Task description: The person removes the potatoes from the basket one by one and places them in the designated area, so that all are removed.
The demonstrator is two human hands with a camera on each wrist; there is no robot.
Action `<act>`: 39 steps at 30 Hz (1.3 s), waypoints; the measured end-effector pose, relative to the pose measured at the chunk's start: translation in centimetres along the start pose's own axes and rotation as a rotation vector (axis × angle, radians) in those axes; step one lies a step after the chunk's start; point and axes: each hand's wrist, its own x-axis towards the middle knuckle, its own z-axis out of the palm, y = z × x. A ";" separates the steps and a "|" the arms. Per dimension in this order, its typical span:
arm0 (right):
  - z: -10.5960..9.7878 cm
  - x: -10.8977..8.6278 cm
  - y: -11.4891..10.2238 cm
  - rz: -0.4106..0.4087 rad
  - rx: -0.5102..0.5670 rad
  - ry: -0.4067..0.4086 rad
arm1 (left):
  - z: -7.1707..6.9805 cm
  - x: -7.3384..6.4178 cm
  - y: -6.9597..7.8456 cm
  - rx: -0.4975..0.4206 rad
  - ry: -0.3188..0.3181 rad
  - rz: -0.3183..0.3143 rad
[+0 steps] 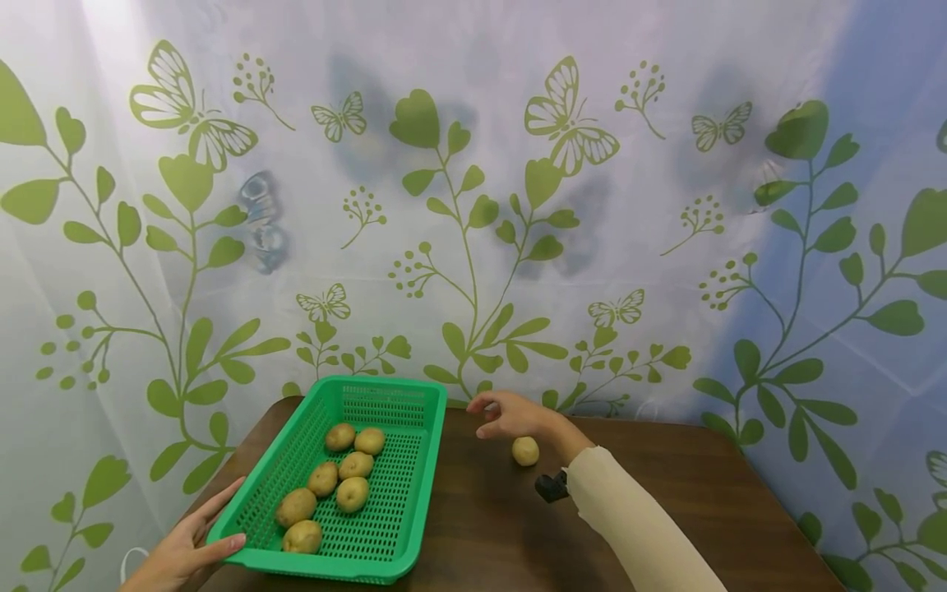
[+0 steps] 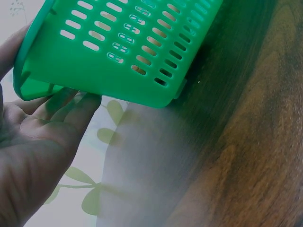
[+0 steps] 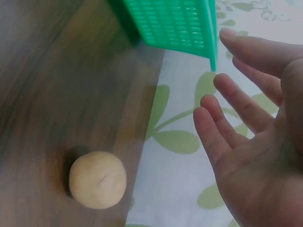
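A green plastic basket (image 1: 427, 493) with slotted walls stands on the left of the table, several potatoes (image 1: 323, 478) lying on its bottom. My left hand (image 1: 187, 544) grips the rim at its near left corner, thumb over the edge and fingers outside. In the left wrist view those fingers (image 2: 71, 106) lie against the underside of the rim. To the right of the basket my right hand (image 1: 510, 413) is in the air, its fingers loosely bent and nothing in them. A single potato (image 1: 525, 450) rests on the table below the right wrist, apart from the hand.
The brown wooden table (image 1: 651, 493) reaches back to a pale curtain (image 1: 473, 271) printed with green leaves and butterflies. A black wrist camera (image 1: 551, 487) sits at my right cuff. A white cable (image 1: 133, 556) shows at the lower left.
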 end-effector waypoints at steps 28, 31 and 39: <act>2.0 5.5 -6.7 -0.036 -0.140 -0.152 | 0.4 0.0 0.1 -0.024 0.005 0.011; 2.6 6.2 -7.4 -0.024 -0.154 -0.160 | 0.4 0.0 0.0 -0.024 -0.009 0.033; 4.0 8.7 -9.0 -0.067 -0.154 -0.211 | 0.7 0.3 0.1 -0.162 -0.059 0.025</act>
